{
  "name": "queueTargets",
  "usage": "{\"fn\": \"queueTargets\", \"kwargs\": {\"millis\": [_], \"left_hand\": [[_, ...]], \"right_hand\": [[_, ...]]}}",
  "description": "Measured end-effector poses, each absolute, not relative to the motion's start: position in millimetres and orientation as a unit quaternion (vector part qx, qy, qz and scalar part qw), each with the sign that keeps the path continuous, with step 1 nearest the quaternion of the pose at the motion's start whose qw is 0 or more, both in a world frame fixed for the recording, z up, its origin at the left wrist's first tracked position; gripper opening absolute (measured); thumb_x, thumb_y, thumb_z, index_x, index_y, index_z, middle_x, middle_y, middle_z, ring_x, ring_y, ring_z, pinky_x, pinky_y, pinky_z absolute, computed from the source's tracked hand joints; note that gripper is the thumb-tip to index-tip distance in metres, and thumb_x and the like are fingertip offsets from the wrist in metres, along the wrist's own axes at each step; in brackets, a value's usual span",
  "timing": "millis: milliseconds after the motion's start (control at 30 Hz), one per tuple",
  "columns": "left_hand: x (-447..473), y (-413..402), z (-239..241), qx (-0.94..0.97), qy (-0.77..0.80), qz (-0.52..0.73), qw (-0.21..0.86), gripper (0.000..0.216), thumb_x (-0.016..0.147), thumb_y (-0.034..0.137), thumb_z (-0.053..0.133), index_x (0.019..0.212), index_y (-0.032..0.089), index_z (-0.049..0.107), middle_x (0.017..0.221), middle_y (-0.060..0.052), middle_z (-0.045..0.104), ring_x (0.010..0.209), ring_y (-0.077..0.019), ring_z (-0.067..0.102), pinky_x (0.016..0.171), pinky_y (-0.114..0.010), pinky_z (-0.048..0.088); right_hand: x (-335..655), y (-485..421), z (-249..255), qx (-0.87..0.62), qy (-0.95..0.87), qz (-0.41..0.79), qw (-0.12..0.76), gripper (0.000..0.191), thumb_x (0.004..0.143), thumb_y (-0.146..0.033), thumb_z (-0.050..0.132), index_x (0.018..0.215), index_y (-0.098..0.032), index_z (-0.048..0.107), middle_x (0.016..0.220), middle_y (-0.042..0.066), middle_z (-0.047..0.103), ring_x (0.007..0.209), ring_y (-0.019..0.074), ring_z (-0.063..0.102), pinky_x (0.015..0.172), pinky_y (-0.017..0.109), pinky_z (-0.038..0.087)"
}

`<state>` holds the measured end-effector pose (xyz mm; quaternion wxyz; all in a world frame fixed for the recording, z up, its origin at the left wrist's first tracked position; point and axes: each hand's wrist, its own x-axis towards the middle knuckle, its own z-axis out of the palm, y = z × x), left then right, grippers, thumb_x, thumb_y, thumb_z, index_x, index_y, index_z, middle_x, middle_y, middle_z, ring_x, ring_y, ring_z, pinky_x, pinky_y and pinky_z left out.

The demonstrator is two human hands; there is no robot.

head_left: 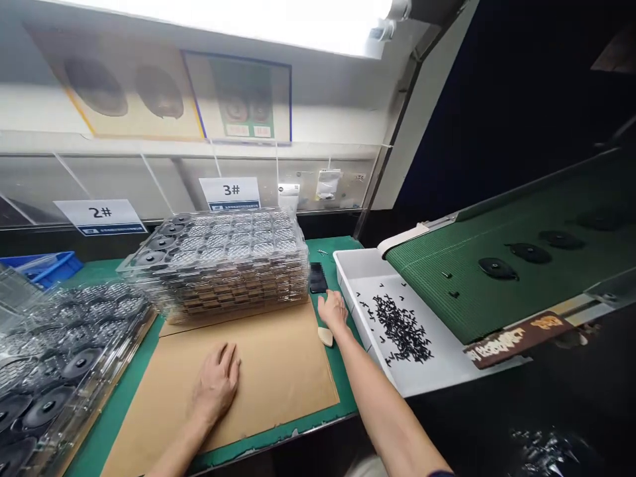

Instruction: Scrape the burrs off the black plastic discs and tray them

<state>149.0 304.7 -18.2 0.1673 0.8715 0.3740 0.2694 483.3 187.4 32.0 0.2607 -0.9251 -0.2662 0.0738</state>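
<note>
My left hand (216, 384) lies on a brown paper sheet (278, 371), fingers stretched out and holding nothing. My right hand (332, 310) is between the sheet's right edge and a white bin (350, 291); its thumb stands apart from the fingers and nothing shows in it. Just beyond its fingertips lies a dark flat rectangular object (317, 277). A small beige rounded piece (325, 336) rests beside my right wrist. Behind the sheet rises a stack of clear plastic trays (233, 265), with black round parts (155, 243) in the top tray's left pockets.
Small black pieces (402, 328) are heaped in the white bin. Above its right side slopes a green conveyor belt (447, 245) carrying black round parts (498, 267). More clear trays (74, 331) stand at left, near a blue bin (59, 268). The green table (268, 434) ends in front.
</note>
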Motion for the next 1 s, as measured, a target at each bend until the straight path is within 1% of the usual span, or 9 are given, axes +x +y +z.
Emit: {"fn": "queueTargets", "kwargs": {"millis": [133, 267, 367, 500, 633, 767, 1000], "left_hand": [[145, 310, -37, 0.882, 0.355, 0.278, 0.137, 0.041, 0.098, 0.039, 0.046, 0.122, 0.016, 0.069, 0.131, -0.019, 0.066, 0.125, -0.0362, 0.062, 0.11, -0.056, 0.049], [143, 318, -46, 0.904, 0.314, 0.284, 0.047, 0.037, 0.1, 0.034, 0.046, 0.127, 0.017, 0.064, 0.13, -0.017, 0.065, 0.12, -0.0333, 0.063, 0.106, -0.05, 0.054], [144, 321, -47, 0.913, 0.295, 0.281, 0.012, 0.038, 0.1, 0.033, 0.045, 0.13, 0.015, 0.06, 0.13, -0.019, 0.063, 0.12, -0.0347, 0.063, 0.104, -0.051, 0.054], [146, 322, -45, 0.918, 0.291, 0.268, 0.006, 0.038, 0.1, 0.033, 0.043, 0.132, 0.016, 0.056, 0.131, -0.02, 0.061, 0.118, -0.0364, 0.062, 0.103, -0.053, 0.054], [147, 324, -43, 0.922, 0.288, 0.259, 0.005, 0.039, 0.1, 0.035, 0.042, 0.134, 0.018, 0.053, 0.132, -0.02, 0.06, 0.118, -0.0369, 0.062, 0.102, -0.054, 0.054], [148, 324, -40, 0.924, 0.29, 0.251, 0.005, 0.041, 0.099, 0.036, 0.042, 0.133, 0.016, 0.053, 0.132, -0.021, 0.06, 0.117, -0.0376, 0.062, 0.103, -0.054, 0.053], [149, 321, -35, 0.916, 0.313, 0.247, 0.038, 0.045, 0.096, 0.038, 0.044, 0.136, 0.023, 0.057, 0.133, -0.017, 0.061, 0.119, -0.0373, 0.062, 0.104, -0.057, 0.053]], "right_hand": [[512, 240, 30, -0.951, -0.222, 0.065, 0.204, 0.042, 0.1, -0.044, 0.065, 0.133, -0.018, 0.062, 0.137, 0.011, 0.06, 0.121, 0.0266, 0.061, 0.103, 0.05, 0.053], [535, 274, 23, -0.965, -0.192, 0.075, 0.163, 0.044, 0.1, -0.044, 0.066, 0.134, -0.018, 0.061, 0.14, 0.011, 0.058, 0.124, 0.0276, 0.06, 0.104, 0.052, 0.052], [553, 286, 19, -0.968, -0.175, 0.103, 0.147, 0.044, 0.1, -0.043, 0.066, 0.136, -0.018, 0.06, 0.14, 0.011, 0.058, 0.122, 0.0273, 0.06, 0.102, 0.05, 0.054], [570, 292, 17, -0.966, -0.166, 0.138, 0.144, 0.046, 0.1, -0.043, 0.065, 0.139, -0.019, 0.058, 0.141, 0.012, 0.057, 0.122, 0.0275, 0.06, 0.102, 0.05, 0.054], [575, 293, 16, -0.962, -0.167, 0.143, 0.16, 0.048, 0.1, -0.044, 0.065, 0.14, -0.019, 0.057, 0.142, 0.012, 0.056, 0.124, 0.0281, 0.059, 0.103, 0.051, 0.053], [572, 291, 13, -0.959, -0.174, 0.137, 0.175, 0.048, 0.1, -0.045, 0.065, 0.139, -0.019, 0.057, 0.142, 0.012, 0.056, 0.125, 0.0286, 0.058, 0.104, 0.052, 0.052], [565, 283, 9, -0.955, -0.195, 0.123, 0.188, 0.051, 0.099, -0.048, 0.065, 0.14, -0.019, 0.057, 0.145, 0.012, 0.054, 0.131, 0.0306, 0.054, 0.108, 0.055, 0.047]]}}
